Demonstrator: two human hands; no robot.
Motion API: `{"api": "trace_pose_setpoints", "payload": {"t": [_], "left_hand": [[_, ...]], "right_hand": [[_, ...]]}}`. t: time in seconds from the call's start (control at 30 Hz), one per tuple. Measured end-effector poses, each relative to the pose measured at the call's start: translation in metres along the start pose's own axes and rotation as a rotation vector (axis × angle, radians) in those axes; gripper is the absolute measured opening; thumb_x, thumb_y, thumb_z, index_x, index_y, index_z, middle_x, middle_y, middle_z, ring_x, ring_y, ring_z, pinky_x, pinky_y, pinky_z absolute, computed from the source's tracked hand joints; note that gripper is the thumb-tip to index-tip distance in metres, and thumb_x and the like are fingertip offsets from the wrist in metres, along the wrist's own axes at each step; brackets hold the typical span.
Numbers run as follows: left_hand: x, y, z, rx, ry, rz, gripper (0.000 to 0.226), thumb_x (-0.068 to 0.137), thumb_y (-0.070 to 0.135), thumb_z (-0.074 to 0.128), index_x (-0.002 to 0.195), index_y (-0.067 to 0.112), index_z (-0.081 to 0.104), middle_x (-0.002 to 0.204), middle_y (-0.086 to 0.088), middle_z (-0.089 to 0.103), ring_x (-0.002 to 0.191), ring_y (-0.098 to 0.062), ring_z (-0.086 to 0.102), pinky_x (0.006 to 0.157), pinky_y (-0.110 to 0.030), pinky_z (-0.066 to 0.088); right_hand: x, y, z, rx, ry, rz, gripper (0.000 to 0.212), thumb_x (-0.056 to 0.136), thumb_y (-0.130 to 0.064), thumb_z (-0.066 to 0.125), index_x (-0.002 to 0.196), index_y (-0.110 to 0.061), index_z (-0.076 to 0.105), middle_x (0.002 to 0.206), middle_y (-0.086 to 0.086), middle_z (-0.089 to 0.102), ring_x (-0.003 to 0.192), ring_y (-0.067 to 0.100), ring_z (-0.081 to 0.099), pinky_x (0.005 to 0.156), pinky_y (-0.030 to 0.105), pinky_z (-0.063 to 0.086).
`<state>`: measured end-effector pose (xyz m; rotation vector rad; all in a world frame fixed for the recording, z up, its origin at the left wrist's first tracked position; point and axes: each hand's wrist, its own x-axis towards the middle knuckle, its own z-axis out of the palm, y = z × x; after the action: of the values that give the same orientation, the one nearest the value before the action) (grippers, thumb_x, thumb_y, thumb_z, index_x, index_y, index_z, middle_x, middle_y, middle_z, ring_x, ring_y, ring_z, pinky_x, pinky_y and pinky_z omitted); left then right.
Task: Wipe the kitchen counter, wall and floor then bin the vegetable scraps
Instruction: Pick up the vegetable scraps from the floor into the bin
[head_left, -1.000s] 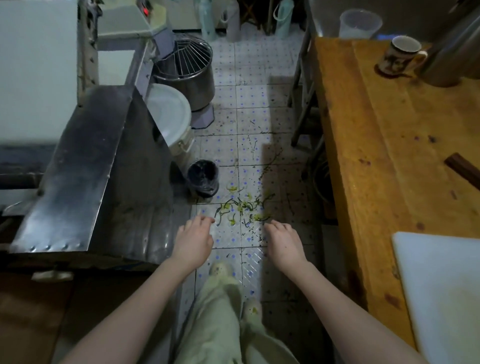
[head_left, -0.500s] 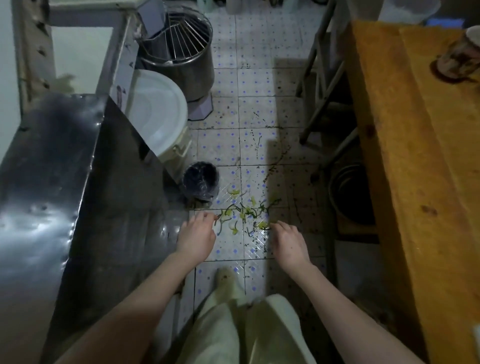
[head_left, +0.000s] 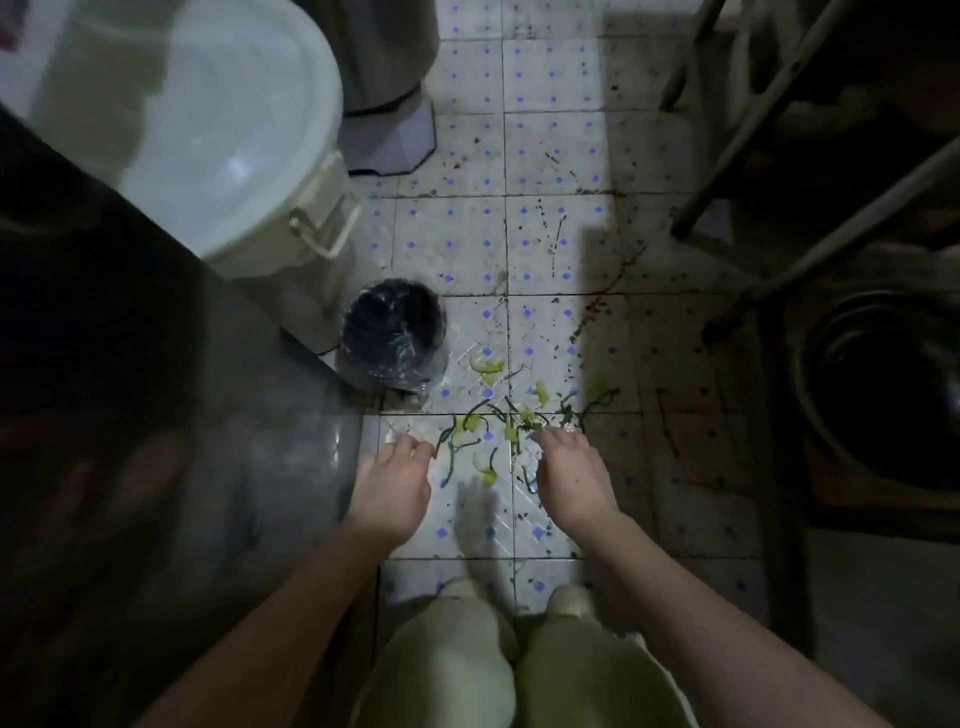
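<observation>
Green vegetable scraps (head_left: 511, 423) lie scattered on the white tiled floor (head_left: 550, 234) with blue dots. A small black bin (head_left: 393, 332) lined with a plastic bag stands just left of and beyond them. My left hand (head_left: 392, 491) hovers low at the left edge of the scraps, fingers loosely curled, holding nothing that I can see. My right hand (head_left: 571, 475) reaches down at their right side, with its fingertips at the strands. Whether either hand touches the floor is unclear.
A dark metal cabinet (head_left: 156, 415) fills the left. A white lidded bucket (head_left: 218, 135) stands behind the bin, with a metal mixer base (head_left: 384, 104) beyond it. Table legs (head_left: 779, 156) and a dark round basin (head_left: 883, 384) crowd the right. My knees (head_left: 519, 665) are at the bottom.
I have crouched much lower, so the floor and scraps are nearer. Both hands have come down to the two sides of the scrap pile.
</observation>
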<state>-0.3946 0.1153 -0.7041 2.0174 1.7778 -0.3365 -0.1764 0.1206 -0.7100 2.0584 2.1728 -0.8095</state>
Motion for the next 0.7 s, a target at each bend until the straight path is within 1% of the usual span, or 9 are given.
{"api": "trace_pose_setpoints", "payload": {"t": [0.07,0.17,0.3,0.43,0.53,0.6,0.67,0.7], "left_hand": [[0.03,-0.01,0.04,0.01,-0.021,-0.016,0.041,0.09,0.015,0.045,0.13,0.022,0.045,0.13,-0.003,0.048,0.118,-0.023,0.047,0.096,-0.037,0.037],[0.072,-0.027,0.1,0.025,-0.04,-0.045,0.042,0.091,0.015,0.043,0.132,0.022,0.043,0.131,-0.003,0.048,0.119,-0.022,0.046,0.099,-0.035,0.036],[0.129,-0.055,0.173,0.023,0.0,-0.039,0.041,0.092,0.018,0.043,0.133,0.024,0.042,0.132,-0.001,0.049,0.117,-0.021,0.049,0.093,-0.035,0.038],[0.175,-0.077,0.244,-0.051,-0.038,-0.06,0.049,0.092,0.03,0.047,0.138,0.022,0.034,0.134,-0.004,0.047,0.116,-0.024,0.051,0.093,-0.037,0.042],[0.209,-0.082,0.294,-0.09,-0.031,-0.085,0.062,0.089,0.041,0.052,0.142,0.02,0.029,0.137,-0.005,0.044,0.117,-0.023,0.052,0.095,-0.037,0.045],[0.23,-0.08,0.32,-0.098,0.015,-0.082,0.072,0.087,0.048,0.054,0.145,0.019,0.023,0.144,-0.005,0.038,0.124,-0.024,0.046,0.099,-0.039,0.043],[0.242,-0.079,0.337,-0.11,0.05,-0.099,0.082,0.085,0.053,0.054,0.149,0.023,0.012,0.154,-0.004,0.025,0.134,-0.024,0.036,0.105,-0.042,0.036],[0.245,-0.078,0.343,-0.106,0.058,-0.095,0.086,0.084,0.055,0.054,0.15,0.026,0.007,0.158,-0.003,0.018,0.138,-0.024,0.031,0.108,-0.043,0.033]], "right_hand": [[0.027,0.018,0.039,-0.049,-0.02,-0.027,0.054,0.085,0.001,0.046,0.135,-0.018,0.044,0.135,0.003,0.051,0.12,0.024,0.044,0.101,0.036,0.037],[0.065,0.047,0.097,-0.161,-0.072,-0.091,0.055,0.084,0.001,0.046,0.135,-0.018,0.042,0.135,0.005,0.049,0.12,0.026,0.044,0.101,0.036,0.036],[0.119,0.086,0.164,-0.294,-0.116,-0.185,0.053,0.082,0.0,0.049,0.132,-0.014,0.042,0.136,0.008,0.047,0.124,0.028,0.041,0.105,0.038,0.033],[0.158,0.122,0.224,-0.34,-0.07,-0.226,0.061,0.08,0.0,0.053,0.137,-0.017,0.039,0.137,0.005,0.045,0.124,0.026,0.041,0.106,0.037,0.032],[0.178,0.141,0.262,-0.348,-0.07,-0.247,0.066,0.08,-0.004,0.06,0.139,-0.02,0.035,0.142,0.002,0.041,0.128,0.024,0.039,0.107,0.035,0.031],[0.188,0.151,0.278,-0.346,-0.039,-0.294,0.061,0.083,-0.005,0.06,0.138,-0.02,0.037,0.145,0.003,0.04,0.13,0.022,0.038,0.109,0.035,0.03],[0.194,0.156,0.281,-0.335,-0.027,-0.325,0.056,0.086,-0.008,0.058,0.137,-0.021,0.039,0.146,0.003,0.04,0.131,0.022,0.038,0.11,0.035,0.03],[0.195,0.158,0.279,-0.32,-0.022,-0.312,0.052,0.087,-0.01,0.056,0.136,-0.021,0.041,0.145,0.003,0.041,0.13,0.022,0.04,0.109,0.035,0.032]]}}
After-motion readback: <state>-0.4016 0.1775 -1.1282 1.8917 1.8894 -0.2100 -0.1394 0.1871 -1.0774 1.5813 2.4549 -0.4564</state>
